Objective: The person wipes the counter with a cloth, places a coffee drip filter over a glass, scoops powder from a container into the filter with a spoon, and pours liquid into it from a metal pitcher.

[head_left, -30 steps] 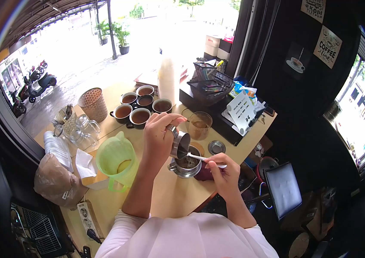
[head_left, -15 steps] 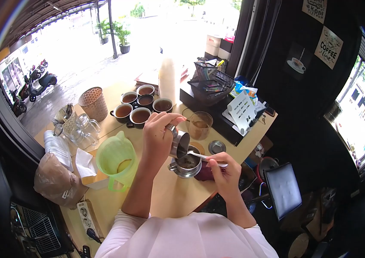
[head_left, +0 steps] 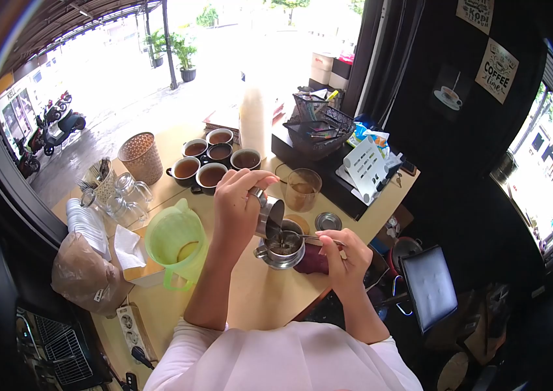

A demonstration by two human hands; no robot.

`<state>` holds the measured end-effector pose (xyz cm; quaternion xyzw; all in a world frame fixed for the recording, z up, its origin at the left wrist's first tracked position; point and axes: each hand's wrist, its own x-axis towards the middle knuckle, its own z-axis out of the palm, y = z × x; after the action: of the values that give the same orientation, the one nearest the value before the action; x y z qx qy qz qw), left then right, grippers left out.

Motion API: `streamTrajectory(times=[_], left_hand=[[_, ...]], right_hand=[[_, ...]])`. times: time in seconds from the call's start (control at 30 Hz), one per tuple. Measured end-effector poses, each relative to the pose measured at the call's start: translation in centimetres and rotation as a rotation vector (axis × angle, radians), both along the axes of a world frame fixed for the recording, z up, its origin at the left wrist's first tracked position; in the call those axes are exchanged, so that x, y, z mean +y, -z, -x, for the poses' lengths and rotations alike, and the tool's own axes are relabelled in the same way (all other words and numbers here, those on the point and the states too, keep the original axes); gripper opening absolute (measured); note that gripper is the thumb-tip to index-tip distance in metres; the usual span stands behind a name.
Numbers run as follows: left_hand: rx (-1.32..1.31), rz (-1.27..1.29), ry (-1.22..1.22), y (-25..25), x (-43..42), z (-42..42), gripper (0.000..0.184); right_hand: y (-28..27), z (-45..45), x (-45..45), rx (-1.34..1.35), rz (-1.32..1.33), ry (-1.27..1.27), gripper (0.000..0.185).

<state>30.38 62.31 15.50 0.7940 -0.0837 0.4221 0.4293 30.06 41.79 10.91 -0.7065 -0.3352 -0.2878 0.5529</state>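
Observation:
My left hand [head_left: 240, 199] grips a small metal pitcher [head_left: 270, 216] by its handle, tilted over a metal cup [head_left: 281, 250] with dark, wet contents. A thin stream seems to run from its lip into the cup. My right hand [head_left: 347, 257] pinches a spoon [head_left: 320, 239] whose far end reaches into the cup from the right. Beyond my left hand are several dark cups of brown liquid [head_left: 212, 175]. A glass [head_left: 303, 190] with some brown liquid stands behind the metal cup, and a round metal lid [head_left: 328, 223] lies to its right.
A green jug [head_left: 176, 238] stands on the left, near glass mugs [head_left: 126, 199], a woven basket [head_left: 141, 159] and a plastic bag [head_left: 87, 270]. At the back are a white bottle [head_left: 255, 124], a black wire basket [head_left: 319, 130] and a white card stand [head_left: 363, 171].
The spoon has turned and its end has dipped into the metal cup. My right hand has shifted slightly to the right. The pitcher has moved slightly left and stays tilted over the cup.

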Motion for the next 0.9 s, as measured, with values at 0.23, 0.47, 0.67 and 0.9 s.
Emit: streamTrajectory(times=[0.23,0.47,0.67,0.9], left_hand=[[0.014,0.021,-0.030,0.3,0.3,-0.1,0.031],[-0.013,-0.017,-0.046,0.2,0.2,-0.2,0.028],[-0.013,-0.016,-0.038,0.2,0.0,-0.2,0.027],[-0.011,-0.018,-0.035,0.3,-0.1,-0.2,0.025]], right_hand=[[-0.5,-0.2,0.0,-0.016,-0.028,0.035,0.005],[-0.9,-0.1,-0.4,0.014,-0.063,0.002,0.005],[-1.4,-0.1,-0.6,-0.031,0.020,-0.066,0.007],[-1.2,-0.3,-0.2,-0.004,0.056,-0.045,0.008]])
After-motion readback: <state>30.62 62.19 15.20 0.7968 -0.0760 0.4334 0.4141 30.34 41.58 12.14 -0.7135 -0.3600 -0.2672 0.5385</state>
